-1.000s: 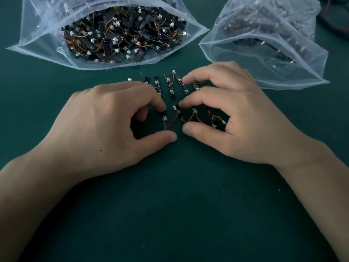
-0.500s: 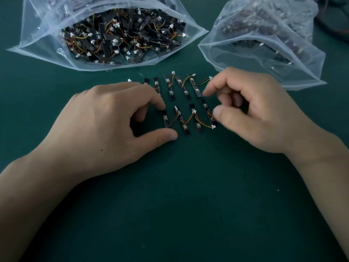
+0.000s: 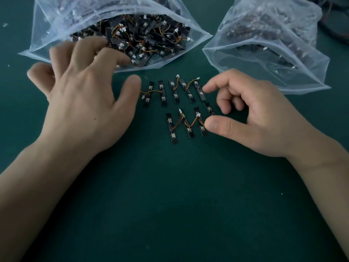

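Circuit board strips (image 3: 175,92) between left hand (image 3: 85,103) and right hand (image 3: 255,120): matt black, with white plastic connectors (image 3: 177,75) and plastic-coated wires (image 3: 192,123). The open bag (image 3: 49,21) past the left hand and the second bag (image 3: 273,35) past the right are glossy, crinkly clear plastic (slightly hazy). The green mat (image 3: 170,195) underneath looks matt and smooth.

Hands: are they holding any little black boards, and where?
Nothing is held. The left hand is spread open over the open bag; the right hand only touches flat-lying boards with forefinger and thumb.
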Tool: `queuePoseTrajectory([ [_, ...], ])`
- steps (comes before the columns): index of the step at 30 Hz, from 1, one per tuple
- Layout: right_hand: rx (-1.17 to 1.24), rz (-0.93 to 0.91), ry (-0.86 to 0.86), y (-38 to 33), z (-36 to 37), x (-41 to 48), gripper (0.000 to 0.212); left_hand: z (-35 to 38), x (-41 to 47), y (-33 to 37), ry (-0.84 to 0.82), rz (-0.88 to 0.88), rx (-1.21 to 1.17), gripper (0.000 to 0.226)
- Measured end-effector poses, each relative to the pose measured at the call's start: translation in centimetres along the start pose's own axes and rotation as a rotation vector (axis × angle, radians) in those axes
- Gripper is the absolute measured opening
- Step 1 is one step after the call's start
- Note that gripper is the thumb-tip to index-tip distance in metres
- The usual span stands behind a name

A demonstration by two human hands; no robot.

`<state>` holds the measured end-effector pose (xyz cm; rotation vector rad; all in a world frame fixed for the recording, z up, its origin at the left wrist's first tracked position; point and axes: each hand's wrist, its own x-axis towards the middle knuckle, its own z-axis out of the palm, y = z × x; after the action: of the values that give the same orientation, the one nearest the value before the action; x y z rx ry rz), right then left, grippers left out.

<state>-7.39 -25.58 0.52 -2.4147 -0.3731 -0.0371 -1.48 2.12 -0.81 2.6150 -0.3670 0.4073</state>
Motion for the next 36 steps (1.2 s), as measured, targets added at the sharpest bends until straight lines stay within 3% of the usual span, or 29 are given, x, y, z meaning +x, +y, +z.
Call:
queuePoseTrajectory([
  [6, 0.01, 0.013, 0.018, -0.05, 0.23, 0.11, 0.047, 0.53, 0.49, -0.25, -0.076, -0.076, 0.03, 0.072],
  [22, -0.015, 0.022, 0.027, -0.02, 0.33, 0.13, 0.048, 0.67, 0.75, -0.35, -0.098, -0.049, 0.043, 0.067],
  [36, -0.014, 0.024, 0.028, 0.01, 0.41, 0.16, 0.047, 0.2, 0.74, -0.25, 0.013, -0.098, -0.091, 0.066],
])
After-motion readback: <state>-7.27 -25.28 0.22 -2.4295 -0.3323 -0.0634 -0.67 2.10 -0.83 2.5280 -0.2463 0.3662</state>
